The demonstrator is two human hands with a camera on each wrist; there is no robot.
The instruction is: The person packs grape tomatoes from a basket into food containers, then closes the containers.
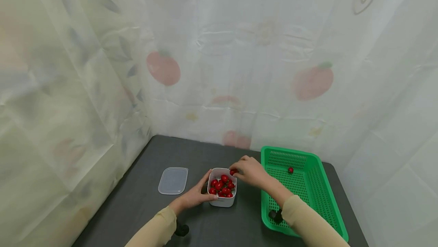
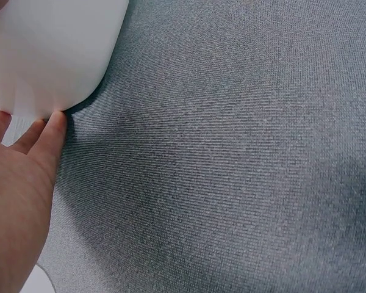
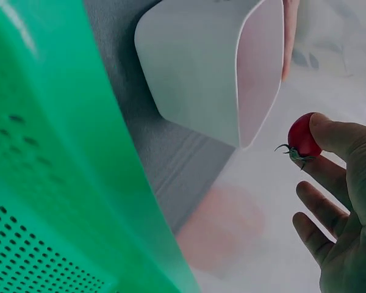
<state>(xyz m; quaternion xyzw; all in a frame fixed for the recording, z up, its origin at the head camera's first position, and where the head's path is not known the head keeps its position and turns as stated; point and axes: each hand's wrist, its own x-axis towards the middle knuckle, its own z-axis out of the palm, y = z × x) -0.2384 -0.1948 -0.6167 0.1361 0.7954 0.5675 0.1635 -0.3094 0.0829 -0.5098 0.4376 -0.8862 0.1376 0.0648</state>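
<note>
A white square container (image 1: 221, 202) with several cherry tomatoes (image 1: 219, 185) inside stands on the table. My left hand (image 1: 194, 195) holds its left side, thumb at the near wall and fingers along the left; in the left wrist view the fingertips (image 2: 56, 122) touch the wall near its base. Over the container's far right corner, my right hand (image 1: 251, 171) pinches one red cherry tomato (image 3: 303, 135) between thumb and index finger. Its green stem end shows in the right wrist view, while the other fingers stay spread apart.
A green perforated basket (image 1: 330, 193) stands on the right, one cherry tomato (image 1: 290, 170) lying in it. A flat translucent lid (image 1: 173, 181) lies left of the container on the dark grey table (image 1: 137, 201). Patterned curtains (image 1: 222, 68) hang behind and at the sides.
</note>
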